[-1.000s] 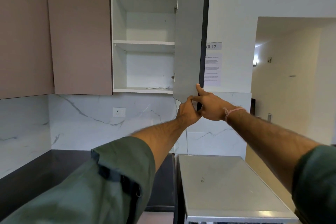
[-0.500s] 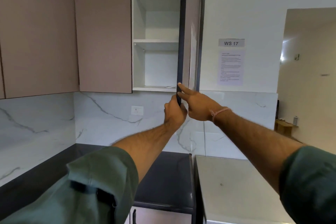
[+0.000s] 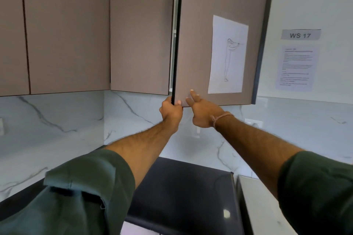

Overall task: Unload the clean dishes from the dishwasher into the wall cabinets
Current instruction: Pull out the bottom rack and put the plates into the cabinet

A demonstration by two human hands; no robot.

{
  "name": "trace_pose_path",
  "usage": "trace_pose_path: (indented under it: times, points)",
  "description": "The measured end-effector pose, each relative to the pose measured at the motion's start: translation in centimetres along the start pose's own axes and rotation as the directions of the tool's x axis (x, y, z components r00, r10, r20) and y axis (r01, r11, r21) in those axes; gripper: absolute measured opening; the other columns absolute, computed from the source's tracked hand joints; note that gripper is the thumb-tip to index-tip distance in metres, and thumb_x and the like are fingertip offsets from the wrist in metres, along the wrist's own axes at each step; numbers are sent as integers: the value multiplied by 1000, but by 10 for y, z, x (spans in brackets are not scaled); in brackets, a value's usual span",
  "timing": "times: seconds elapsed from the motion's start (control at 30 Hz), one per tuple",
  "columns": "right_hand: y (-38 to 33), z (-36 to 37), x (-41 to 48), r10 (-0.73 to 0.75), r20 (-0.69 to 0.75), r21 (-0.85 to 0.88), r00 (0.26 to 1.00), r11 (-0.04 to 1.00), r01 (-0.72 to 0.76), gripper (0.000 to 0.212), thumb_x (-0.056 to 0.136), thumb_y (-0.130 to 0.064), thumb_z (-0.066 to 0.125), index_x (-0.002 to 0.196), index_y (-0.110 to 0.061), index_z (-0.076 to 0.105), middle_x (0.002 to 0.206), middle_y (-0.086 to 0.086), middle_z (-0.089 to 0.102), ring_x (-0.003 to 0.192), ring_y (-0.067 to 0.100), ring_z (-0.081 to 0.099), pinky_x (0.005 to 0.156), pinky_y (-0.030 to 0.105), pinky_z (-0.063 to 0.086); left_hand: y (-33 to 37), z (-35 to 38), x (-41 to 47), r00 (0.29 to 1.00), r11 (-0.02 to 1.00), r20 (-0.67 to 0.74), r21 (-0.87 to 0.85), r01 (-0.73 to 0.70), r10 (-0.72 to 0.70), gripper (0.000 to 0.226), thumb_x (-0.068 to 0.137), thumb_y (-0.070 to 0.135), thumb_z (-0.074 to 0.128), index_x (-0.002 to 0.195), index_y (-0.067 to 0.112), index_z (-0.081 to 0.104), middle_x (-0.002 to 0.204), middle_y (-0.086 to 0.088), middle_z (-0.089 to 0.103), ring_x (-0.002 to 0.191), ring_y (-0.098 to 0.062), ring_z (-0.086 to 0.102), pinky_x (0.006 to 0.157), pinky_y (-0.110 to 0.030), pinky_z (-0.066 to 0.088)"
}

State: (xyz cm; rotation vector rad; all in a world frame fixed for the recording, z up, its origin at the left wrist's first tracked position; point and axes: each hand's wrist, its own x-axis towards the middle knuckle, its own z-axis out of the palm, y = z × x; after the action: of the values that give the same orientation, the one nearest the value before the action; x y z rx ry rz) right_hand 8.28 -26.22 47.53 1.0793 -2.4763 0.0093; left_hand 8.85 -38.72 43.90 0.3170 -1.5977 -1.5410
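Note:
A taupe wall cabinet door (image 3: pixel 196 40) fills the upper middle of the head view, swung nearly closed, with only a thin gap showing the white cabinet inside. A paper with a line drawing (image 3: pixel 228 55) is stuck on its front. My left hand (image 3: pixel 171 110) grips the door's lower left corner, thumb on the front face. My right hand (image 3: pixel 202 108) rests flat-fingered against the door's lower front, fingers apart. No dishes and no dishwasher are in view.
Closed taupe cabinet doors (image 3: pixel 139 30) run to the left. Below are a marble backsplash (image 3: pixel 57 120) and a dark countertop (image 3: pixel 181 187). A light steel surface (image 3: pixel 256 206) sits at the lower right. A "WS 17" label (image 3: pixel 300 34) and a printed sheet hang on the right wall.
The cabinet door has swung from wide open to almost closed, hiding the shelves. Both hands stayed at its lower corner; the right hand went from the edge to the front face.

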Motion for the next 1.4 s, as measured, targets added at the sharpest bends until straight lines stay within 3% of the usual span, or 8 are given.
trace_pose_path:
  times: [0.3,0.6,0.7,0.8,0.9,1.07,1.27,1.4]
  points:
    - [12,73,117,67,-29,-101,997,992,-70,82,85,-20,61,154,-23,16,164,-1,-7,149,35,3,118,53,21,-59,11,131,973,921,50,-313,230,-226,33,96,7,60,129,8,61,111,-10,70,94,-24,71,82,-37,61]
    - [31,121,199,114,-101,-221,988,966,-134,81,83,-26,62,153,-22,21,164,2,-1,145,36,10,114,54,27,-95,48,213,908,776,135,-480,410,-397,15,94,6,62,106,-3,65,105,-15,71,91,-26,73,64,-23,59]
    - [38,134,219,127,-115,-248,985,957,-153,80,83,-29,62,152,-21,22,163,3,0,144,37,13,112,55,30,-102,58,229,883,724,173,-516,458,-436,12,94,6,62,103,-1,63,101,-14,71,92,-25,72,71,-25,59]
    - [45,142,235,131,-126,-268,983,950,-161,79,82,-31,63,151,-20,25,163,5,3,142,38,17,109,54,34,-106,67,242,866,702,205,-515,491,-455,6,95,6,61,98,1,59,92,-10,68,92,-25,72,78,-29,58]
    - [47,150,245,124,-153,-292,980,942,-165,76,82,-32,63,149,-18,30,162,8,6,139,39,22,106,52,37,-111,71,252,865,689,207,-534,491,-456,9,94,2,60,86,3,57,91,-12,65,80,-23,70,72,-30,59]
    - [49,158,245,123,-190,-300,974,937,-177,79,81,-31,62,151,-17,26,163,9,5,140,39,20,101,50,40,-115,69,251,866,706,238,-505,497,-439,6,95,6,61,89,3,61,85,-9,65,71,-18,68,65,-26,58]
    - [48,152,241,161,-135,-229,978,955,-189,81,82,-32,63,152,-20,23,164,3,0,145,37,10,106,52,36,-115,70,246,880,769,248,-427,475,-406,25,99,20,58,112,-1,62,110,-17,71,89,-25,74,77,-33,61]
    - [49,149,234,198,-55,-178,979,962,-205,82,87,-31,60,155,-18,16,164,2,-5,149,35,-2,113,54,28,-116,69,242,891,872,230,-217,440,-392,43,101,36,51,128,2,56,128,-15,64,108,-30,68,92,-38,54]
